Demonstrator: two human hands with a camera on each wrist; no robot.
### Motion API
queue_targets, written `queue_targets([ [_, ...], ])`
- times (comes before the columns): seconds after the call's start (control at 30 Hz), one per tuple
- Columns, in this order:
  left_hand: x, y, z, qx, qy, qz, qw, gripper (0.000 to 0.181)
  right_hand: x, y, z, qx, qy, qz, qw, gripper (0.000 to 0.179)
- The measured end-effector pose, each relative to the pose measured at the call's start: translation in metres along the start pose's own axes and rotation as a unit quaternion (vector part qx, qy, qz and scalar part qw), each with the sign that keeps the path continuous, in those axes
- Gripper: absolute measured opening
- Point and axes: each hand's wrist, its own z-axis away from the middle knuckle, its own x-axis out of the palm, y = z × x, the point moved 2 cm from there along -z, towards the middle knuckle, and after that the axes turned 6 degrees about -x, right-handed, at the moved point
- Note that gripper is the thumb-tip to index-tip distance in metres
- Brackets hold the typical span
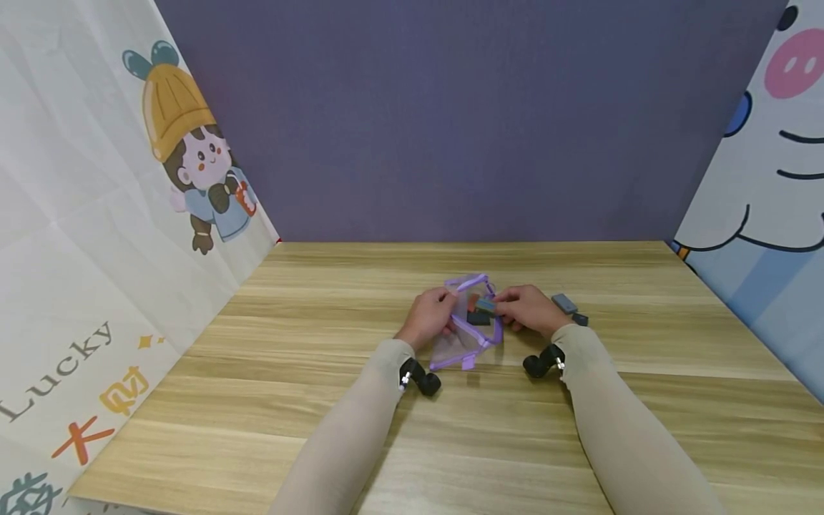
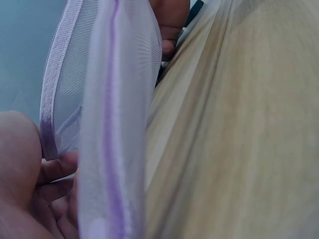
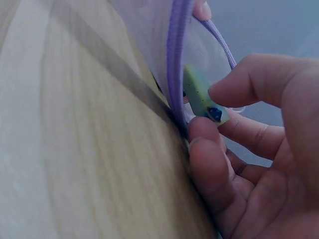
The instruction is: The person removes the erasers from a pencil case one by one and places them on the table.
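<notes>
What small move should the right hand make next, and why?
Probably ease the small green rectangular block into the purple-trimmed translucent mesh pouch: the right hand pinches it at the opening, while the left hand holds the pouch's edge.

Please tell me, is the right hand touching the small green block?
Touching. The right wrist view shows it: the right hand pinches the green block, with the thumb pressed against its side.
</notes>
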Motion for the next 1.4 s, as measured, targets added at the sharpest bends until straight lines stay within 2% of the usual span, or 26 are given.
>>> queue_targets([
  [0.47, 0.0014, -0.0015, -0.0017, -0.007, 0.005, 0.002, 1.0000, 0.027, 0.0019, -0.0021, 0.0019, -0.007, 0.000, -0.041, 0.9991, 0.036],
  [0.9, 0.0014, -0.0011, -0.0020, -0.002, 0.006, -0.005, 1.0000, 0.027, 0.0009, -0.0008, 0.0015, -0.009, -0.009, -0.034, 0.9993, 0.033],
  [1.4, 0.0023, -0.0016, -0.0020, -0.005, 0.008, 0.011, 0.9999, 0.025, 0.0002, 0.0027, 0.0022, -0.016, -0.017, -0.026, 0.9994, 0.026],
])
